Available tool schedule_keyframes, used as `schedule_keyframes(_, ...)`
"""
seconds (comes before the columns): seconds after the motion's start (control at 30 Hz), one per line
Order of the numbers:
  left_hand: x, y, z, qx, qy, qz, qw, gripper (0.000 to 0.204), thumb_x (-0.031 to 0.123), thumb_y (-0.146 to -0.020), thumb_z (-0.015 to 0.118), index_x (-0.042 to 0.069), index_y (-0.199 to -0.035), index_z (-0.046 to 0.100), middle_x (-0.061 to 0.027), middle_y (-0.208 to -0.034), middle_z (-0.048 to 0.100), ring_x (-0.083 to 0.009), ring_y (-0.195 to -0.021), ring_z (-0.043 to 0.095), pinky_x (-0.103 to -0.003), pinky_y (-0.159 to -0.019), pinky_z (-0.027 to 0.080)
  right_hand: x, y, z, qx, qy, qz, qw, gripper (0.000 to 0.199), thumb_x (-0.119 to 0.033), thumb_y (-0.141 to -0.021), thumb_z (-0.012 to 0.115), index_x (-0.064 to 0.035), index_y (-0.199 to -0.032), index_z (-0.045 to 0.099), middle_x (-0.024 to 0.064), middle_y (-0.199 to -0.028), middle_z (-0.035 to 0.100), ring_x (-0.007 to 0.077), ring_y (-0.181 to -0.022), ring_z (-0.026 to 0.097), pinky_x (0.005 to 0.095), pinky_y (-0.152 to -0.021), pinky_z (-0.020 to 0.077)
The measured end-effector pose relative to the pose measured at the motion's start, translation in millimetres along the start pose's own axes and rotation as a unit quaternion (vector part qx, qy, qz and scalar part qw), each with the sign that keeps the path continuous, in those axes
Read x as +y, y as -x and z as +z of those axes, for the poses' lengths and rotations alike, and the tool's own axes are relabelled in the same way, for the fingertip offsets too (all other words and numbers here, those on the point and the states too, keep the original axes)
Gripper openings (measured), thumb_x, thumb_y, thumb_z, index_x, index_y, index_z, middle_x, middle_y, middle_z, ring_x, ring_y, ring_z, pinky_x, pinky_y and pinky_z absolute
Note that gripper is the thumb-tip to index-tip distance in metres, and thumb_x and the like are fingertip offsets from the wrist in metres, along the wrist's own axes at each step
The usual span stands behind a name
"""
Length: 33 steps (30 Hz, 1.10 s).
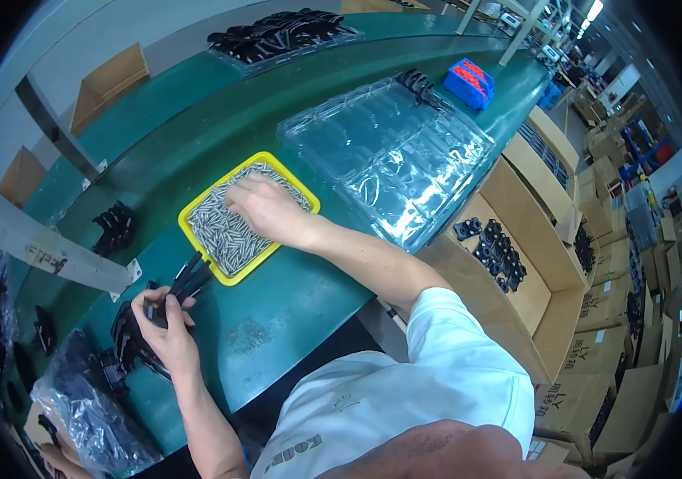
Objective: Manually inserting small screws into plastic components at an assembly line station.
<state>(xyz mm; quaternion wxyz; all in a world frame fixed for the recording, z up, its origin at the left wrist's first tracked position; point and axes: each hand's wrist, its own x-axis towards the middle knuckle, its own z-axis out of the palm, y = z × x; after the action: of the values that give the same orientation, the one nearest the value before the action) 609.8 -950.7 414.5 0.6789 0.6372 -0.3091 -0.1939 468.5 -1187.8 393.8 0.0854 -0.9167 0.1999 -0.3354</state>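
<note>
A yellow tray (306,195) full of small silver metal pins (233,239) sits on the green bench in front of me. My right hand (265,209) reaches into it, fingers bent down and closed among the pins; the fingertips are partly hidden. Left of the tray's near corner, my left hand (167,326) is closed around slim black plastic parts (191,275), which stick up past the fingers toward the tray. More black parts (127,335) lie on the bench beside that hand.
A clear plastic blister tray (389,152) lies right of the pins, with a blue bin (468,84) of red pieces beyond. An open carton (544,279) with black parts stands at the right. A grey metal post (61,247) and plastic bag (89,407) are left. Another person's hand (61,459) shows lower left.
</note>
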Motion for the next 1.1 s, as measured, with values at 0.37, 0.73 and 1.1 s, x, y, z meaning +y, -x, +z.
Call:
schedule_keyframes(0.37, -4.9, 0.3, -3.3, 0.007, 0.007, -0.005, 1.0, 0.017, 0.001, -0.101, 0.059, 0.005, -0.112, 0.046, -0.0152, -0.115, 0.06, -0.0215, -0.08, 0.07, -0.023, -0.059, 0.05, -9.3, 0.3, 3.0, -0.039, 0.081, -0.032, 0.995, 0.01, -0.017, -0.087, 0.07, -0.0077, -0.085, 0.068, 0.0111, -0.095, 0.068, 0.0318, -0.09, 0.065, 0.0434, -0.083, 0.0543)
schedule_keyframes(0.73, 2.6, 2.2, -5.8, 0.021, 0.097, -0.066, 0.993, 0.025, -0.002, -0.1, 0.06, 0.002, -0.119, 0.045, -0.0132, -0.113, 0.06, -0.0218, -0.084, 0.072, -0.026, -0.068, 0.056, -49.0, -1.7, -21.2, 0.013, -0.218, 0.056, 0.974, 0.003, -0.002, -0.083, 0.065, -0.0049, -0.085, 0.064, 0.006, -0.077, 0.06, 0.0206, -0.064, 0.051, 0.0344, -0.06, 0.0418)
schedule_keyframes(1.1, 0.9, 0.4, -1.7, 0.001, 0.154, -0.053, 0.987, 0.021, -0.003, -0.101, 0.059, 0.003, -0.108, 0.041, -0.0158, -0.116, 0.062, -0.0201, -0.087, 0.074, -0.025, -0.065, 0.058, -97.5, 14.1, -6.0, -0.029, -0.193, -0.066, 0.979, 0.01, 0.0, -0.079, 0.074, -0.003, -0.087, 0.068, 0.0059, -0.081, 0.064, 0.022, -0.067, 0.057, 0.0332, -0.065, 0.0492)
